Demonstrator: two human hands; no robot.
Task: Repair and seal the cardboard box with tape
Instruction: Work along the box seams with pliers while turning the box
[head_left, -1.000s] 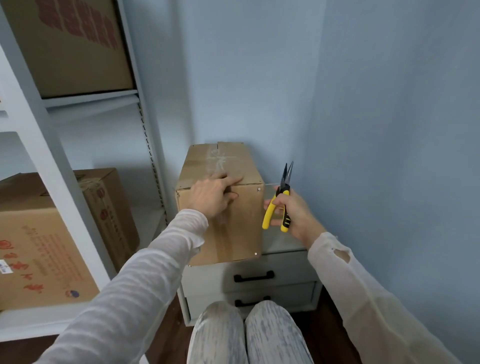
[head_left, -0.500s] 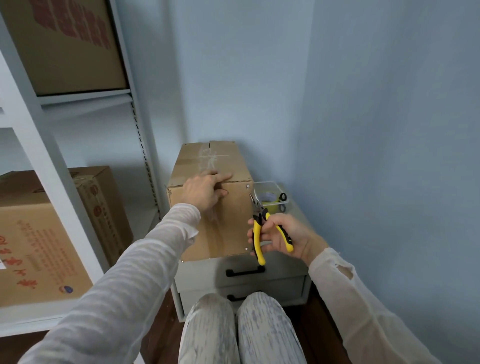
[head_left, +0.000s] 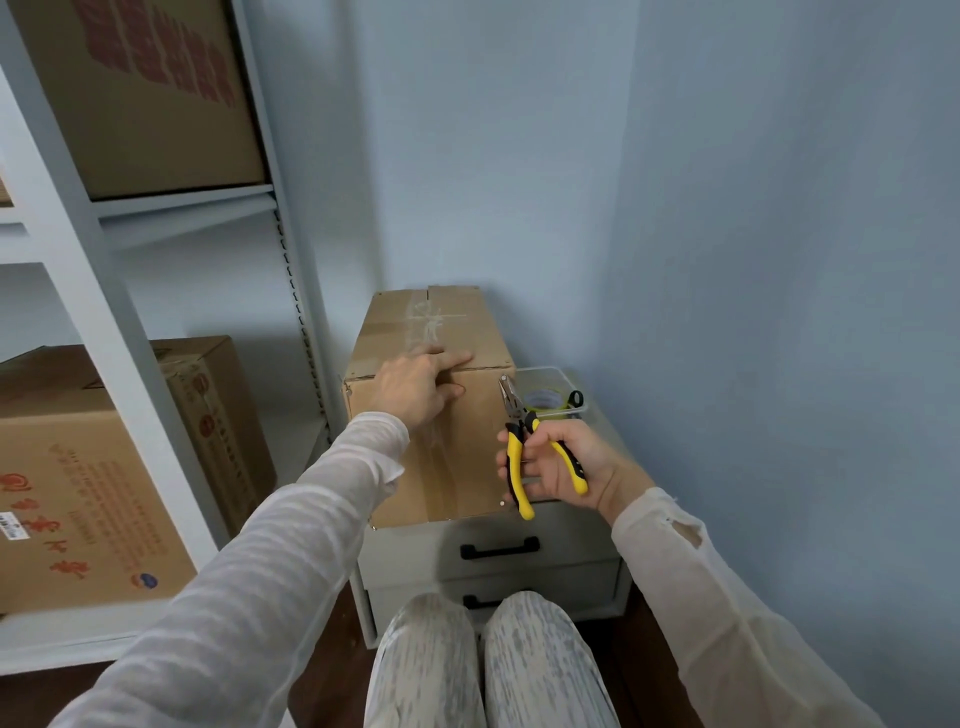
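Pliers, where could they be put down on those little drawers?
On the drawer cabinet only a thin strip is bare: right of the cardboard box, between the clear tub and the front edge, right under the right hand holding the pliers. The box top behind the left hand is bare too. The tub is crowded with a tape roll.

Red print on the upper carton (head_left: 150, 98) and lower carton (head_left: 78, 499) is too blurred to read.
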